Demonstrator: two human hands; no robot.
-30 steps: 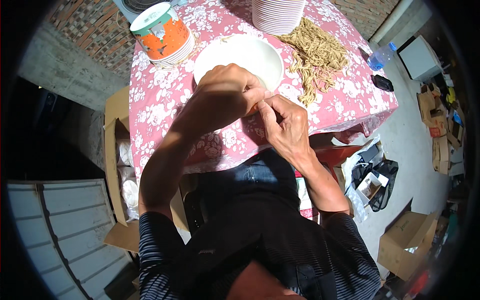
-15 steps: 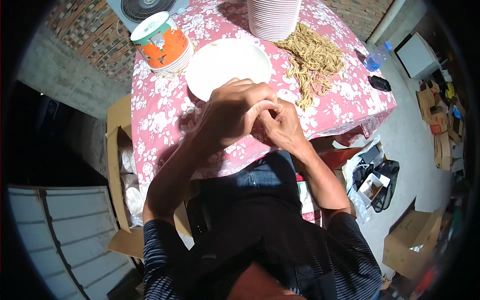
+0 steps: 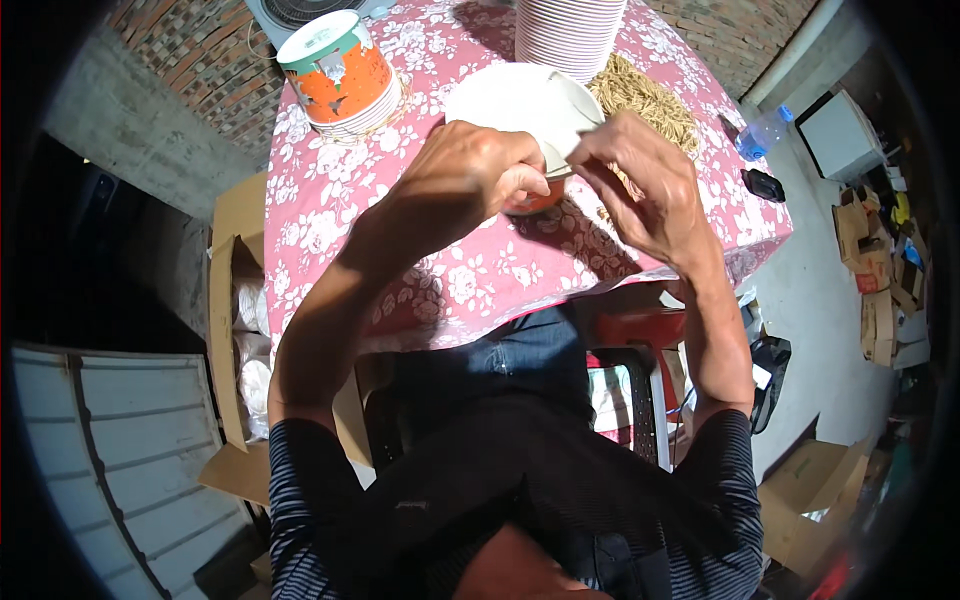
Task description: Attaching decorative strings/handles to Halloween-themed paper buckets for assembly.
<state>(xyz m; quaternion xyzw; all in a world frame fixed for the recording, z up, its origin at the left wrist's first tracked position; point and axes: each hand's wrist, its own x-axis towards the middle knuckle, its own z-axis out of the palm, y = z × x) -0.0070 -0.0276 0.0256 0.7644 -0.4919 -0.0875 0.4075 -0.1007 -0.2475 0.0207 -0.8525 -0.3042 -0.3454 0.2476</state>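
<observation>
A paper bucket (image 3: pixel 490 92), white inside with an orange outer wall, stands tilted in front of me on the table. My left hand (image 3: pixel 475 165) is closed at its near rim, thumb and fingers pinched there. At the rim's right side my right hand (image 3: pixel 650 185) has its fingers drawn together in a pinch. What sits between those fingertips is too small to make out. A thin line, perhaps a cord, curves across the bucket's white inside. Behind the right hand lies a heap of tan cords (image 3: pixel 645 100).
A tall stack of white-rimmed buckets (image 3: pixel 570 38) rises at the back. Orange printed buckets (image 3: pixel 345 85) stand upside down at the far left, near a fan (image 3: pixel 300 10). A plastic bottle (image 3: pixel 765 133) and a black object (image 3: pixel 763 185) lie at the table's right edge.
My hands were together over the table's near part; now they are apart, the right one farther right. The bucket has shifted right and tipped, showing its orange wall.
</observation>
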